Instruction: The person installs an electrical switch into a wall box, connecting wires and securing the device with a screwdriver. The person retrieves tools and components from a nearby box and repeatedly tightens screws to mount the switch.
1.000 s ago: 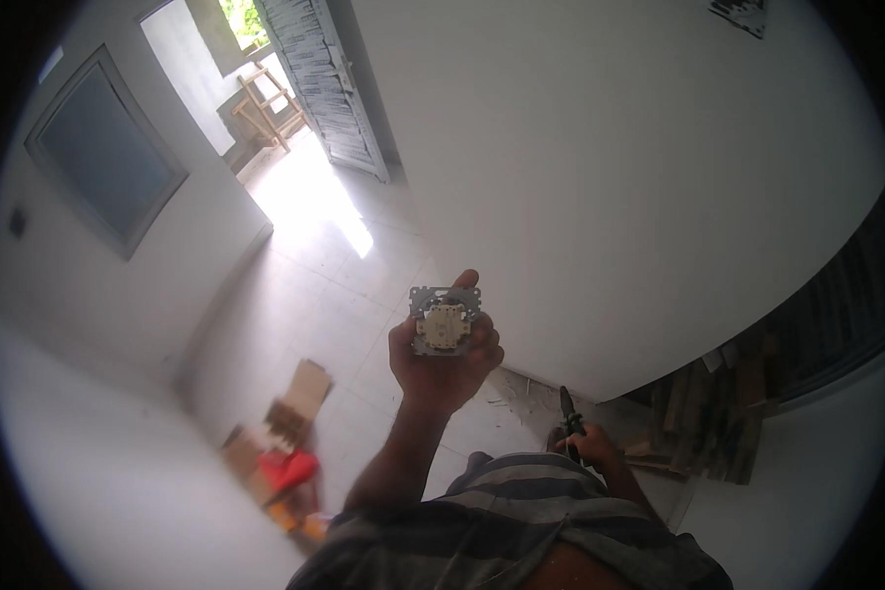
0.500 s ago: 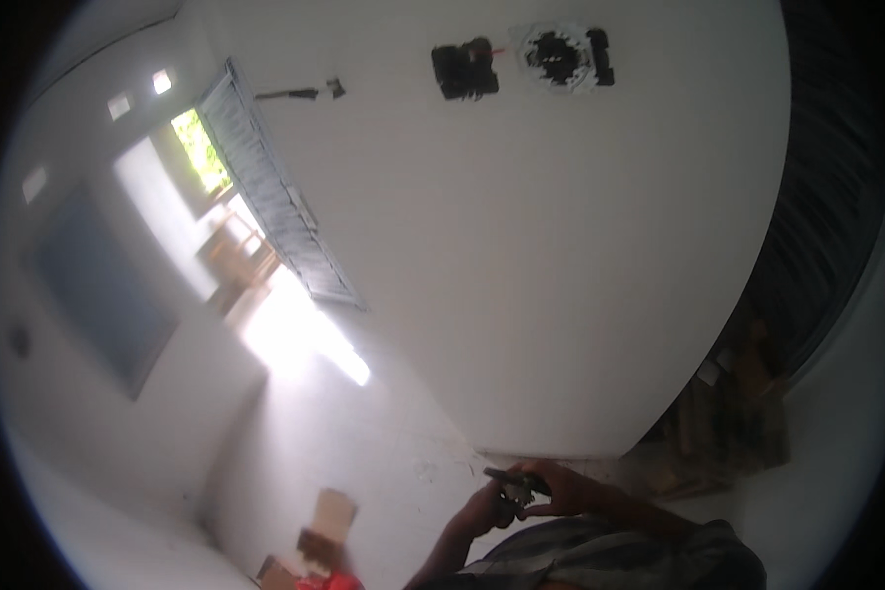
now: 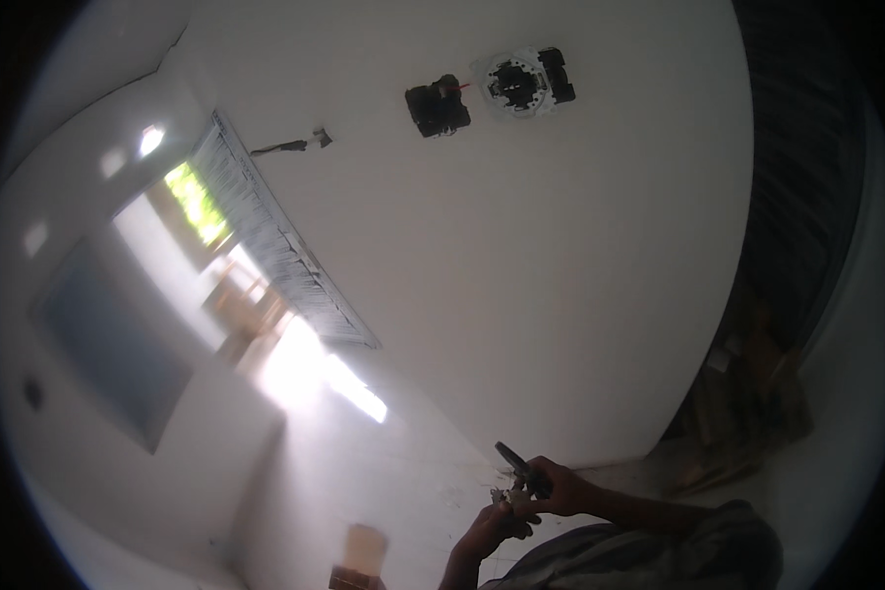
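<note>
Low in the view, my two hands are close together in front of my body. My right hand [image 3: 560, 489] is closed round a dark, elongated hand tool [image 3: 514, 460] whose narrow end points up and left; its exact kind does not show. Just below it, my left hand [image 3: 497, 528] is closed on a small pale piece with jagged edges [image 3: 506, 497], too small and blurred to name. The fingertips of both hands meet around this piece.
On the white wall ahead are a dark wall box [image 3: 438, 108] with a red wire, a pale round frame with dark fittings [image 3: 517, 85] and a dark strip [image 3: 292, 146]. A grey door [image 3: 275, 231] stands left. Cardboard boxes [image 3: 366, 549] and piled brown pieces [image 3: 747, 423] are on the floor.
The view has shifted, so the wall fittings appear lower and further left. In my right hand the dark tool now tilts more steeply upward, and my left hand is lower beneath it.
</note>
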{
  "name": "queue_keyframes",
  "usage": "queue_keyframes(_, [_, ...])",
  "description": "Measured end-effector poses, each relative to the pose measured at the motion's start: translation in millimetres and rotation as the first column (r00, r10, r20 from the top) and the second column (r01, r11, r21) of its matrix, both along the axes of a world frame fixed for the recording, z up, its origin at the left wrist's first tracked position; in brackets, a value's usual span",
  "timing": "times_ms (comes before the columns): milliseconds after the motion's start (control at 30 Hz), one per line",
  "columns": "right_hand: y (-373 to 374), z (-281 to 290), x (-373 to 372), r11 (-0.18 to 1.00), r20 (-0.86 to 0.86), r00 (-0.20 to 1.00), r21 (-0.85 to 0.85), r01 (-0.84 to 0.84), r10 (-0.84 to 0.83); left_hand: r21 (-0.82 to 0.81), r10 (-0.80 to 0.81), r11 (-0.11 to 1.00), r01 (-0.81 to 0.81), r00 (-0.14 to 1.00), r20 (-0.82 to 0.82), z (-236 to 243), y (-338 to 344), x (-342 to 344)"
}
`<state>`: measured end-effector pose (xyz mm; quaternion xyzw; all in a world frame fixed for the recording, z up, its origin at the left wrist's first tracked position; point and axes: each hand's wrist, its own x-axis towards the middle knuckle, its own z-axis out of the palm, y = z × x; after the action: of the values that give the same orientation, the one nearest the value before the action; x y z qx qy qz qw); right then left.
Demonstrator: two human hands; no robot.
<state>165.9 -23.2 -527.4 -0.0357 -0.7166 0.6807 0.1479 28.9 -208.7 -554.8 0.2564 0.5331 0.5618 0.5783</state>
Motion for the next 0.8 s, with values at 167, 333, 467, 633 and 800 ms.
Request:
queue_keyframes(167, [1,23,-19,0.983,0.009,0.995,-0.151,0.101,-0.100,0.291,0.307,0.930,-0.223,0.908,-0.284,56,8,6])
queue_keyframes(333, [15,70,-40,0.933,0.045,0.998,-0.356,0.055,-0.042,0.428,0.444,0.849,-0.309,0.857,-0.262,85,30,-6])
queue_keyframes(467, [39,109,-74,0.945,-0.015,0.999,-0.325,0.036,-0.043,0.528,0.585,0.794,-0.303,0.618,-0.526,117,63,-19])
queue_keyframes(633, [73,150,-110,0.974,-0.094,0.993,-0.208,-0.084,0.066,0.575,0.730,0.636,-0.515,0.642,-0.232,158,93,-60])
queue_keyframes(800, [114,198,-128,0.981,-0.159,0.971,-0.051,-0.188,0.178,0.677,0.810,0.464,-0.572,0.583,-0.063,225,105,-105])
